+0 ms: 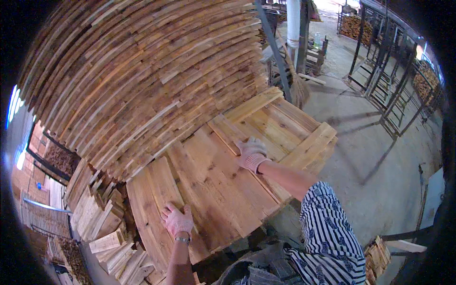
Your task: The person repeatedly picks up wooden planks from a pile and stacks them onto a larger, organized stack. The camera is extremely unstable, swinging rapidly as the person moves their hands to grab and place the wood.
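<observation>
Straw broom (299,90): beyond the right hand (251,154), bristles down, handle leaning. White pipe (293,23): upright, farther beyond the same hand. Diagonal metal bar (275,50): left of the pipe. Black metal racks (384,61): well apart, forward and right of the right hand. Far woodpile (356,29): past the racks. Second woodpile (427,81): farther right than the first. Concrete floor (346,152): right of the right hand, streaked with shadow. Pale panel (433,197): far right of both hands. Offcut heap (109,237): left of the left hand (177,220), pieces jumbled. Corrugated sheet (45,221): farther left, beyond the heap.
</observation>
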The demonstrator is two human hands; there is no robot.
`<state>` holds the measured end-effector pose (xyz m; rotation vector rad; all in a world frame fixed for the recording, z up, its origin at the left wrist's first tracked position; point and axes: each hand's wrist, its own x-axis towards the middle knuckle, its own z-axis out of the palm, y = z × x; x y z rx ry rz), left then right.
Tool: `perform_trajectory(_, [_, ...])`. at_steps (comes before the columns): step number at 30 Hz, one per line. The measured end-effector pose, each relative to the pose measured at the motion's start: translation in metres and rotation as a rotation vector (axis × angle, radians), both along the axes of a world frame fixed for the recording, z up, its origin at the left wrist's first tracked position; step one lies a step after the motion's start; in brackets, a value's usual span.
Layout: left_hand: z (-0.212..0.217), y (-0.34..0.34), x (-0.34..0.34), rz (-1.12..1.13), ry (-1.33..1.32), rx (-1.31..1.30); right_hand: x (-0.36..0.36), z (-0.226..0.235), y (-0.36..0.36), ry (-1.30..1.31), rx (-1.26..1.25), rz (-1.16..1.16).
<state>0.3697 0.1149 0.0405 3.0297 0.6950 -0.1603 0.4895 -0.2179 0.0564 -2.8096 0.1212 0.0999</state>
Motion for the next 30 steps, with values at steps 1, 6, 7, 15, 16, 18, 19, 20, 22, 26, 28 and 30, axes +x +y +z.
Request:
perform_trajectory(1, [-0.001,0.001,0.000,0.008,-0.001,0.006,0.002,0.001,-0.003,0.047,0.062,0.002])
perform_trajectory(6, [-0.003,0.002,-0.002,0.012,-0.037,0.068,0.020,0.010,-0.063,-0.011,0.011,0.052])
perform_trajectory(7, [-0.005,0.002,-0.002,0.025,-0.030,0.052,0.020,0.006,-0.068,-0.108,-0.061,0.009])
perform_trajectory(15, [-0.005,0.011,0.003,-0.009,-0.087,0.004,0.011,-0.038,-0.054,-0.192,-0.051,-0.046])
perform_trajectory(16, [0.000,0.010,0.003,-0.013,-0.072,-0.030,0.007,-0.032,-0.054,-0.124,0.012,-0.033])
perform_trajectory(18, [0.012,-0.005,0.004,-0.034,-0.142,-0.360,-0.008,-0.015,-0.049,-0.098,0.106,0.080])
perform_trajectory(19, [0.020,-0.017,0.003,-0.049,-0.215,-0.653,-0.017,-0.002,-0.047,-0.201,0.138,0.140])
perform_trajectory(20, [0.028,-0.033,0.000,-0.002,-0.250,-0.841,-0.032,0.007,-0.035,-0.306,0.209,0.235])
perform_trajectory(22, [0.041,-0.077,-0.006,-0.038,-0.272,-1.274,-0.068,0.015,-0.001,-0.344,0.684,0.287])
perform_trajectory(26, [0.062,-0.149,-0.017,-0.419,-0.270,-1.264,-0.086,0.002,0.029,0.093,1.613,0.128])
perform_trajectory(28, [0.069,-0.156,-0.016,-0.694,-0.284,-1.045,-0.070,-0.002,-0.003,0.035,1.490,0.028])
perform_trajectory(30, [0.068,-0.145,-0.015,-0.838,-0.322,-0.806,-0.045,0.007,-0.066,-0.045,1.356,0.044])
